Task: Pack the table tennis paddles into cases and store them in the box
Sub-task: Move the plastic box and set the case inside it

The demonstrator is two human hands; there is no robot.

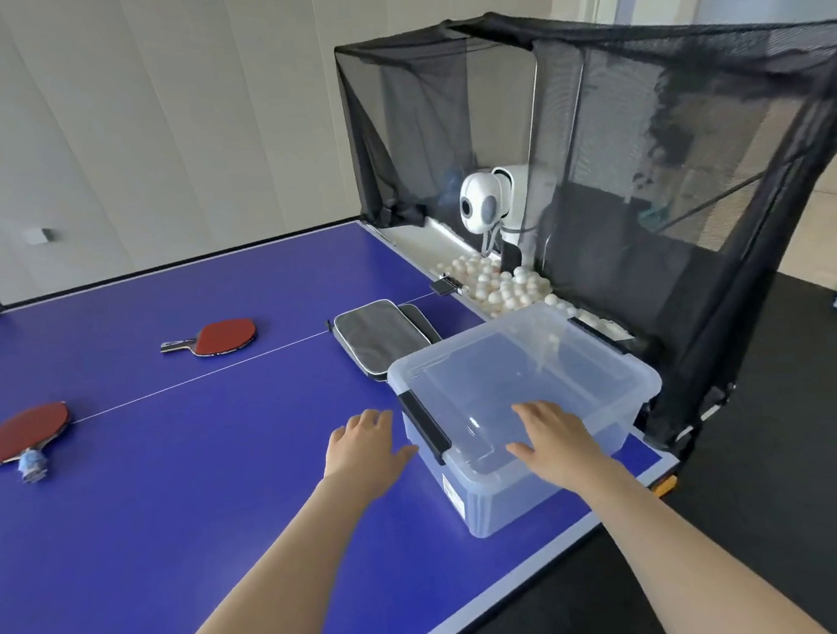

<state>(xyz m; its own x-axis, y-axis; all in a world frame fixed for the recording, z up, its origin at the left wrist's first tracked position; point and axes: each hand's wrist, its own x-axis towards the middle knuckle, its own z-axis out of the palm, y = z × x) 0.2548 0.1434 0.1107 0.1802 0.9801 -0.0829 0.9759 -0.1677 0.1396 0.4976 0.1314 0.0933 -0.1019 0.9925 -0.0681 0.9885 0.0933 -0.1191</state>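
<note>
Right hand [548, 440] rests flat-fingered on the box [523, 497], left hand [368, 443] spread empty beside it, label [457, 497] illegible.

The lidded box [529, 408] stands at the right edge of the table [195, 521], its inside closed off from above. The black catch net [645, 138] walls off the right side close beside it. The cases [382, 336] lie just behind its far corner. Leftward, open blue surface runs to the near paddle [23, 435] and the far paddle [222, 336], which lie well apart.
</note>
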